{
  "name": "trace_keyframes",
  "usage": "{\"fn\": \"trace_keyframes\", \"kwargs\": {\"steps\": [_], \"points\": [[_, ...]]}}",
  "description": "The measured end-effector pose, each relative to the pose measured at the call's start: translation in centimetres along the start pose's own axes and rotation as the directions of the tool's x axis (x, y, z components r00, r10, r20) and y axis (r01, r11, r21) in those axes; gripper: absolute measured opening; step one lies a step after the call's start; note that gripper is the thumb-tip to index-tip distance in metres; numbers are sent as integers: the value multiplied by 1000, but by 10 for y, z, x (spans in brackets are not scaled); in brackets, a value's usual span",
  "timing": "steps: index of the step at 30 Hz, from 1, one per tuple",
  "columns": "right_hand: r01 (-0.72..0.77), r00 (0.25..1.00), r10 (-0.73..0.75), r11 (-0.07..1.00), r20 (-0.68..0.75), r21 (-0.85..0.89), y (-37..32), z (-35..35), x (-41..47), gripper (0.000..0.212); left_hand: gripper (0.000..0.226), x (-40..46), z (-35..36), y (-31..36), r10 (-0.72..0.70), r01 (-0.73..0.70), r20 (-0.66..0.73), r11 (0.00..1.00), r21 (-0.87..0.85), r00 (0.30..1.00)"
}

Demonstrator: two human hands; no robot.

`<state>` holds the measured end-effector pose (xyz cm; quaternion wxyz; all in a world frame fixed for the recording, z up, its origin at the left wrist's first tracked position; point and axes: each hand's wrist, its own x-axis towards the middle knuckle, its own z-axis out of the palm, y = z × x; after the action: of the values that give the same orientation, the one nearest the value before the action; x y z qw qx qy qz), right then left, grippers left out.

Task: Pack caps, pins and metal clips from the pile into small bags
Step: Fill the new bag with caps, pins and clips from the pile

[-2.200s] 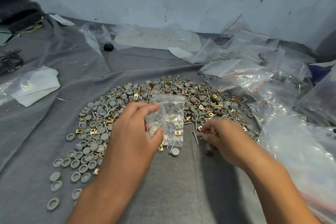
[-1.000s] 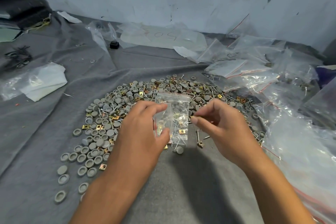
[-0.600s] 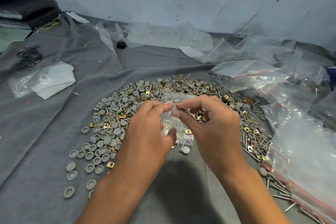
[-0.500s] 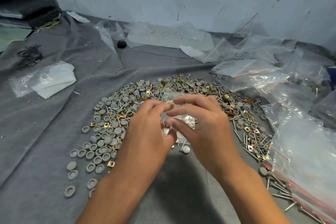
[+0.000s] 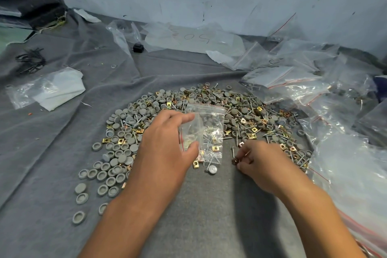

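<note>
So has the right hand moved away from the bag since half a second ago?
Yes. The right hand has dropped from the small bag the left hand holds, down to the cloth at the pile's near edge, pinching a clip.

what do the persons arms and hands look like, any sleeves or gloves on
Both forearms are bare as far as the picture shows, with no sleeves in view. The left hand and the right hand wear no gloves. No watch, wristband or bracelet shows on either wrist. The fingers are too small here to tell about rings.

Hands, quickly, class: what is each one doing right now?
Left hand: holds the small bag upright.
Right hand: pinches a metal clip on the cloth.
</note>
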<state>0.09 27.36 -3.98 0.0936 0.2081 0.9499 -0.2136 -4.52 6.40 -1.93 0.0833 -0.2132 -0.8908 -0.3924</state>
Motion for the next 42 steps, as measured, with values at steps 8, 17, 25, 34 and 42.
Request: {"fn": "trace_keyframes", "kwargs": {"steps": [8, 17, 25, 34, 42], "points": [[118, 992, -120, 992, -44, -51, -4, 2, 2, 10, 57, 1, -1, -2, 0, 0, -11, 1000, 6, 1000], [278, 946, -286, 958, -151, -70, -23, 17, 10, 12, 55, 1, -1, -1, 1, -1, -19, 1000, 3, 1000], [195, 955, -201, 980, -218, -48, -16, 21, 15, 13, 56, 1, -1, -2, 9, -9, -24, 1000, 3, 1000], [265, 960, -261, 964, -106, 22, -21, 23, 20, 12, 55, 0, -2, -2, 15, -15, -31, 1000, 10, 999], [243, 944, -260, 964, -203, -108, -18, 26, 17, 12, 55, 0, -1, -2, 15, -15, -19, 1000, 1, 1000]]}}
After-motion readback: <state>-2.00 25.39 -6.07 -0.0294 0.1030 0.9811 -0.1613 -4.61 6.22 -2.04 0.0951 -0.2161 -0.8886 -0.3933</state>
